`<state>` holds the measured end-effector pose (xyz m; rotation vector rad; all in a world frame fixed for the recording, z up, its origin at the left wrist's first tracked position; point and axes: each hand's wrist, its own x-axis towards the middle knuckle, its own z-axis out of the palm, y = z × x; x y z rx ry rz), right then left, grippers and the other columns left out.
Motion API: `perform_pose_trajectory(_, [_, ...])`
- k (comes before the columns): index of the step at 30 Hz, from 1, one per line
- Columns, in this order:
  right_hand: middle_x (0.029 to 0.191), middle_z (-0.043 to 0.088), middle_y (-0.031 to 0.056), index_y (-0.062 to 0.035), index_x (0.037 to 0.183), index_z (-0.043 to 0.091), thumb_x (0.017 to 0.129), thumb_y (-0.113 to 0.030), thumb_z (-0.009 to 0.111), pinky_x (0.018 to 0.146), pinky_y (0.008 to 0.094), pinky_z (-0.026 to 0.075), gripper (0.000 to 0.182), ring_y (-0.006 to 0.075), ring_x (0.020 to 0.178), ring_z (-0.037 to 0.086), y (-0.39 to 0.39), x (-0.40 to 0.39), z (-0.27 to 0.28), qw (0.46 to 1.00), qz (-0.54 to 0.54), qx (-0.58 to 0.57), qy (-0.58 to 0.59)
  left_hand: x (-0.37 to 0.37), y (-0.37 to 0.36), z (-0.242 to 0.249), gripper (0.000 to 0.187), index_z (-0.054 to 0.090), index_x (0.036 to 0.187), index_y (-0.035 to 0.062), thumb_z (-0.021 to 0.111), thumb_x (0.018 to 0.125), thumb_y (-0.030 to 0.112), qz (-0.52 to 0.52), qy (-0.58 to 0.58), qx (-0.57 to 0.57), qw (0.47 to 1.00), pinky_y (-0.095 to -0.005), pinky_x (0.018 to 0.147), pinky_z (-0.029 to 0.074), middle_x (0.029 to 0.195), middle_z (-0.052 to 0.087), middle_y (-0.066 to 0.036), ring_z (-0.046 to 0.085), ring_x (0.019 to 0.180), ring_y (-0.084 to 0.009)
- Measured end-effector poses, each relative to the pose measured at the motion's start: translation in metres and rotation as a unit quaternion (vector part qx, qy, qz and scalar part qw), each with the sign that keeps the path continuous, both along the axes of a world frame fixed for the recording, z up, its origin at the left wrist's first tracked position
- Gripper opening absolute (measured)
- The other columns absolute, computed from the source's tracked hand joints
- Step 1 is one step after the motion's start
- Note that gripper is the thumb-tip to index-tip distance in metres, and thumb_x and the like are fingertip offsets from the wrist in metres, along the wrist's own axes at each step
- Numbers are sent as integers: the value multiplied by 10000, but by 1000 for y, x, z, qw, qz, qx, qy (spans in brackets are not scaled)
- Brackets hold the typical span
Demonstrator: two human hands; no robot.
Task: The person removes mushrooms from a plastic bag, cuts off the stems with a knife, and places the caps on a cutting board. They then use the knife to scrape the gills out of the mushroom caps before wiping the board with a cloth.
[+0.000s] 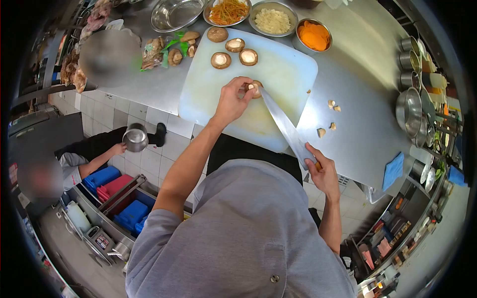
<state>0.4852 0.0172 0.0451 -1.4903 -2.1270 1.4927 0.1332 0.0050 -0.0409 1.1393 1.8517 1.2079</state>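
Note:
My left hand [232, 101] pinches a brown mushroom [255, 88] against the white cutting board [283, 74]. My right hand [322, 169] grips the handle of a large knife [283, 124], whose blade runs up to the mushroom with its tip at the stem. Several trimmed mushroom caps [233, 52] lie stem side up at the board's far edge. Cut stem pieces [331, 116] are scattered on the steel counter [357, 64] to the right of the board.
Steel bowls hold shredded vegetables [228, 11], pale grated food [272, 21] and orange slices [313, 35] at the counter's back. An opened bag of mushrooms [164, 49] lies left of the board. Pots [412, 107] crowd the right. Another person [74, 164] holds a steel cup [135, 137] at left.

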Motion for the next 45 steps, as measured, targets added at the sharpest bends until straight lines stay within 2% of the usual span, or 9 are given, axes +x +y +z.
perform_pose_trajectory(4, [665, 516, -7, -113, 1444, 632, 977, -21, 691, 564, 242, 372, 480, 57, 594, 425, -5, 11, -15, 998, -51, -18, 19, -4, -10, -8, 299, 675, 1225, -34, 745, 959, 84, 38, -57, 0, 998, -361, 867, 620, 1124, 736, -138, 728, 1018, -225])
perform_pose_trajectory(10, [835, 614, 39, -102, 1500, 550, 973, -49, 701, 699, 254, 468, 550, 78, 658, 510, 24, -20, -51, 998, -57, 2, -3, -2, -32, -11, 258, 682, 1221, -5, 700, 1001, 129, 61, -111, -3, 992, -341, 838, 602, 1101, 739, -113, 717, 1009, -185])
perform_pose_trajectory(13, [1107, 651, 113, -98, 1526, 521, 958, -66, 721, 823, 307, 533, 603, 139, 842, 623, 35, -51, -66, 996, -47, -6, 69, 8, -44, 2, 220, 685, 1187, 19, 665, 1029, 172, 49, -108, -27, 993, -336, 798, 587, 1082, 738, -97, 712, 965, -175])
perform_pose_trajectory(14, [1302, 604, 153, -82, 1522, 528, 943, -67, 733, 903, 354, 560, 615, 224, 1062, 656, 39, -54, -77, 995, 7, 76, 67, 12, -48, 7, 211, 684, 1172, 29, 652, 1038, 189, 43, -71, -9, 996, -336, 780, 581, 1073, 738, -91, 710, 946, -174])
perform_pose_trajectory(18, [1418, 526, 154, -69, 1469, 585, 864, -38, 781, 959, 394, 552, 637, 301, 1271, 578, 51, -62, -93, 992, 31, 104, 60, 27, -61, 1, 189, 661, 1171, 68, 682, 1034, 196, 37, -101, 3, 994, -325, 761, 572, 1034, 714, -58, 690, 922, -148])
perform_pose_trajectory(23, [1456, 480, 180, -44, 1448, 566, 829, -26, 787, 1050, 431, 496, 657, 384, 1339, 503, 53, -74, -92, 937, 106, 331, 22, 47, -67, 6, 268, 582, 1129, 61, 669, 1051, 302, 43, -143, -16, 989, -362, 711, 550, 905, 679, -98, 641, 790, -166])
perform_pose_trajectory(29, [1500, 445, 191, -46, 1510, 499, 861, -52, 790, 1095, 479, 477, 711, 349, 1367, 509, 27, -127, -23, 968, 140, 20, 209, 56, -69, 30, 286, 574, 1102, 38, 667, 1051, 303, 24, -163, 3, 986, -368, 692, 556, 928, 688, -104, 675, 795, -183])
perform_pose_trajectory(39, [1317, 585, 162, 28, 1441, 479, 970, -11, 681, 992, 362, 550, 513, 234, 1190, 621, 26, -153, -36, 958, 154, -55, 235, 43, -81, 44, 327, 552, 1117, 34, 787, 934, 169, -22, -166, 14, 986, -371, 706, 577, 1016, 709, -139, 721, 857, -201])
perform_pose_trajectory(45, [1291, 598, 123, -1, 1439, 464, 963, 15, 681, 922, 302, 537, 524, 190, 1121, 632, 32, -137, -49, 952, 120, -114, 258, -16, -105, 6, 863, 245, 1610, 103, 790, 954, 236, 115, -130, 22, 985, -347, 758, 591, 1011, 709, -91, 714, 864, -182])
